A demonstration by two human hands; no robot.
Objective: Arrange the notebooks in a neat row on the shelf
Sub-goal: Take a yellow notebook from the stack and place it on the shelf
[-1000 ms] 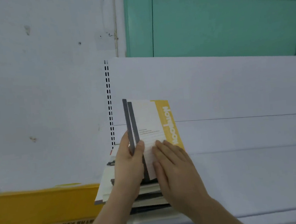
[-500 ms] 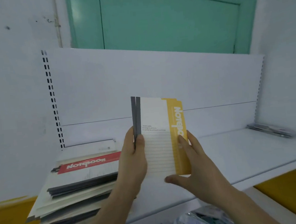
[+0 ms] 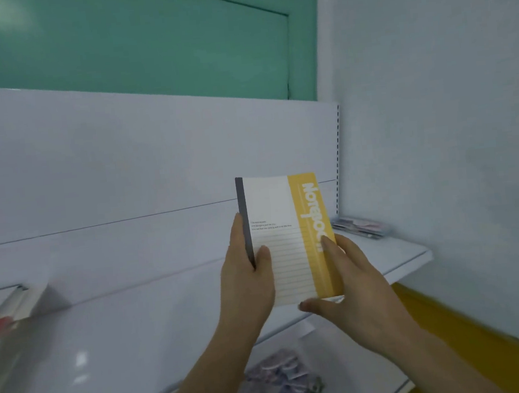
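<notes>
Left fingers: the left hand (image 3: 247, 280) pinches the grey-spined, white and yellow paper notebook (image 3: 288, 241) at its spine edge, thumb curled over the front cover and the other fingers behind.

Right fingers: the right hand (image 3: 352, 282) cups the lower right corner, forefinger laid on the yellow band, thumb under the bottom edge; a light, steadying hold with fingers only partly bent.

Notebook: middle of the frame, held upright in the air above the shelf, front cover toward us. It may be more than one book pressed together; I cannot tell.

Key relation: its long axis runs up and down, spine to the left, bottom edge hanging above the white laminate shelf board (image 3: 138, 334), which lies straight below and behind the fingers. Both hands are about equally near; I judge a short lowering would stand it on its bottom edge.

Stack: a blurred heap of other notebooks (image 3: 3, 313) lies flat at the left edge, well apart.

Surface: glossy white, with a white back panel (image 3: 121, 162) to lean against.

Room: a teal door (image 3: 142, 43) in the upper left, pale wall to the right, small packets (image 3: 362, 229) at the shelf's far right end, more packets (image 3: 279, 384) lower down.
</notes>
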